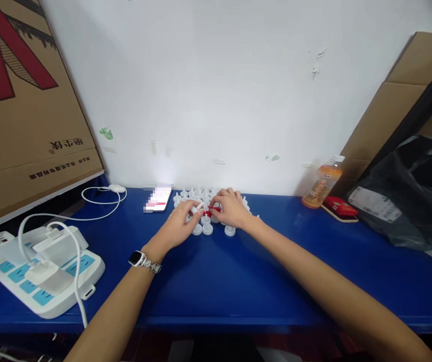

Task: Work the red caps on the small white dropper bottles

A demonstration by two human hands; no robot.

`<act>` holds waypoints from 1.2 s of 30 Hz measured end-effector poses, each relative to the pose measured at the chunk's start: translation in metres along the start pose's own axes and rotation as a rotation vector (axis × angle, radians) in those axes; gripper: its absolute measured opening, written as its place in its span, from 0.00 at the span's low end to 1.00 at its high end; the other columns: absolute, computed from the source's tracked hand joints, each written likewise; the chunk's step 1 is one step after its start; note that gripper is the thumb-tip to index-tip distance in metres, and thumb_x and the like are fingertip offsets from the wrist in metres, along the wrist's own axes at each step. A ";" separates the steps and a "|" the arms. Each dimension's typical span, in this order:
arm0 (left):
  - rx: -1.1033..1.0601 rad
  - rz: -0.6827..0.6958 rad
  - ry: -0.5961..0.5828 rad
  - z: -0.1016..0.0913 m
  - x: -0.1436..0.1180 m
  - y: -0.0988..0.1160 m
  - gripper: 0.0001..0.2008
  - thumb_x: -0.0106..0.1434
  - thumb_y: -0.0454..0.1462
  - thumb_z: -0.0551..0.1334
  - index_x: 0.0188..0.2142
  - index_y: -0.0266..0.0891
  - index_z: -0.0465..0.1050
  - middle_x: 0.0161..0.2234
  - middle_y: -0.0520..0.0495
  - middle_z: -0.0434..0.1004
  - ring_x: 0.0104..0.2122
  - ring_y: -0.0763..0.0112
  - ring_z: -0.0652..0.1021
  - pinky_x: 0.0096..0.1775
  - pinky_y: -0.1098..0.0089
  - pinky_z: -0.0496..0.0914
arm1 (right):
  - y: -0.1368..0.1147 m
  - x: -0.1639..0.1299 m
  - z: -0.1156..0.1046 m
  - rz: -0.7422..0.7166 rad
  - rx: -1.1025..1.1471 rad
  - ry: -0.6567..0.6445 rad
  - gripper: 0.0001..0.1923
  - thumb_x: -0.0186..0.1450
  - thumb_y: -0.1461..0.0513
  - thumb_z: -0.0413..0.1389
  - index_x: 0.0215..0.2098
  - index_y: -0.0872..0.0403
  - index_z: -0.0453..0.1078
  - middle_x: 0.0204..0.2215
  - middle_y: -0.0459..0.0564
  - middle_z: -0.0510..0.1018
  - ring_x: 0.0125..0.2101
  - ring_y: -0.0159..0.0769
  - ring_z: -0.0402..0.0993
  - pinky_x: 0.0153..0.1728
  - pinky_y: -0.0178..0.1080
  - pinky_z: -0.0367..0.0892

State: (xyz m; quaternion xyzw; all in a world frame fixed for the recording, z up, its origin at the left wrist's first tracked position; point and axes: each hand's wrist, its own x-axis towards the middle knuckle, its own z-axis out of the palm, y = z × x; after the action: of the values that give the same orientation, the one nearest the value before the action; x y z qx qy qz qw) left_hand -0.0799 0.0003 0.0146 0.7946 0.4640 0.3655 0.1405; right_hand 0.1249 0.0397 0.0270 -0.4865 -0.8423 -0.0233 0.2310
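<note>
red piece (210,211) at frame centre, pinched between both hands | left hand (180,224) grip pressed on a white cap (196,208) and the red piece | right hand (232,207) grip pinching red piece | white caps (207,229) clustered around on blue table (238,281) | phone (158,198) just left | orange bottle (321,185) right | power strip (38,274) lower left

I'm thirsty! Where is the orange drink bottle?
In the head view, the orange drink bottle is on the right, far back on the blue table against the white wall, beside the red packet.
</note>
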 end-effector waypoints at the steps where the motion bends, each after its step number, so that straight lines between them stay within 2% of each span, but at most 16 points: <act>1: 0.006 -0.004 -0.001 0.001 0.000 -0.001 0.19 0.69 0.50 0.52 0.50 0.41 0.69 0.42 0.45 0.74 0.37 0.65 0.75 0.40 0.64 0.70 | -0.002 0.003 0.002 -0.015 -0.044 -0.021 0.09 0.64 0.57 0.57 0.38 0.51 0.77 0.39 0.54 0.74 0.46 0.47 0.62 0.46 0.48 0.53; 6: 0.005 -0.018 -0.025 0.006 -0.002 -0.001 0.19 0.68 0.51 0.54 0.49 0.42 0.69 0.42 0.45 0.73 0.36 0.66 0.74 0.38 0.64 0.70 | -0.007 0.005 0.007 -0.056 -0.164 -0.047 0.08 0.64 0.59 0.57 0.36 0.52 0.77 0.38 0.56 0.74 0.44 0.47 0.62 0.45 0.48 0.52; 10: 0.006 0.021 -0.031 0.006 -0.001 0.002 0.17 0.69 0.50 0.54 0.46 0.42 0.70 0.40 0.46 0.73 0.37 0.65 0.74 0.38 0.65 0.69 | -0.004 0.004 0.007 -0.062 -0.115 -0.021 0.08 0.65 0.60 0.56 0.33 0.53 0.76 0.36 0.55 0.75 0.43 0.46 0.64 0.46 0.48 0.53; 12: 0.003 0.037 -0.037 0.006 -0.001 0.002 0.17 0.69 0.49 0.53 0.46 0.42 0.70 0.39 0.46 0.73 0.38 0.64 0.74 0.38 0.65 0.69 | -0.003 0.004 0.005 -0.029 0.003 0.054 0.07 0.64 0.60 0.56 0.32 0.53 0.75 0.36 0.53 0.76 0.44 0.45 0.65 0.47 0.48 0.54; 14: -0.004 0.047 -0.046 0.008 -0.001 0.002 0.17 0.69 0.49 0.53 0.47 0.42 0.70 0.40 0.46 0.73 0.38 0.64 0.74 0.40 0.64 0.69 | -0.002 0.001 0.001 0.039 0.242 0.130 0.06 0.64 0.60 0.57 0.33 0.53 0.74 0.35 0.50 0.78 0.41 0.41 0.69 0.46 0.45 0.58; 17: -0.017 0.079 -0.052 0.012 -0.002 0.006 0.17 0.70 0.48 0.53 0.49 0.42 0.68 0.41 0.46 0.73 0.40 0.64 0.73 0.43 0.63 0.69 | -0.003 -0.010 -0.004 0.114 0.704 0.168 0.07 0.63 0.58 0.58 0.35 0.54 0.73 0.31 0.48 0.79 0.33 0.36 0.73 0.36 0.39 0.63; 19: -0.033 0.104 -0.069 0.014 -0.004 0.012 0.16 0.70 0.48 0.52 0.49 0.43 0.68 0.42 0.46 0.73 0.41 0.64 0.73 0.44 0.62 0.69 | -0.003 -0.021 -0.007 0.119 0.901 0.167 0.10 0.62 0.56 0.60 0.35 0.55 0.73 0.29 0.48 0.80 0.29 0.34 0.73 0.31 0.36 0.63; 23: -0.051 0.124 -0.112 0.016 -0.008 0.027 0.16 0.71 0.48 0.51 0.49 0.43 0.68 0.42 0.46 0.72 0.43 0.64 0.73 0.45 0.62 0.69 | -0.006 -0.040 -0.011 0.144 1.026 0.158 0.13 0.61 0.52 0.62 0.34 0.54 0.75 0.28 0.48 0.80 0.27 0.33 0.72 0.29 0.36 0.64; 30: 0.000 0.156 -0.089 0.014 -0.010 0.035 0.16 0.72 0.48 0.49 0.48 0.42 0.67 0.40 0.45 0.71 0.43 0.63 0.73 0.46 0.61 0.69 | -0.010 -0.047 -0.021 0.164 1.159 0.089 0.17 0.57 0.49 0.64 0.34 0.55 0.74 0.30 0.50 0.81 0.31 0.36 0.77 0.35 0.39 0.70; 36: 0.015 0.165 -0.126 0.013 -0.013 0.043 0.16 0.73 0.46 0.47 0.52 0.43 0.65 0.44 0.45 0.70 0.45 0.62 0.73 0.48 0.60 0.69 | -0.010 -0.050 -0.024 0.246 1.249 0.079 0.18 0.51 0.51 0.69 0.29 0.55 0.75 0.22 0.46 0.78 0.23 0.31 0.71 0.27 0.35 0.67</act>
State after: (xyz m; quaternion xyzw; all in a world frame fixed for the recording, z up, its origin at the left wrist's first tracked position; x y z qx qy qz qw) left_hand -0.0477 -0.0320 0.0239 0.8526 0.3898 0.3218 0.1328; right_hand 0.1463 -0.0122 0.0302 -0.3520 -0.6258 0.4810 0.5030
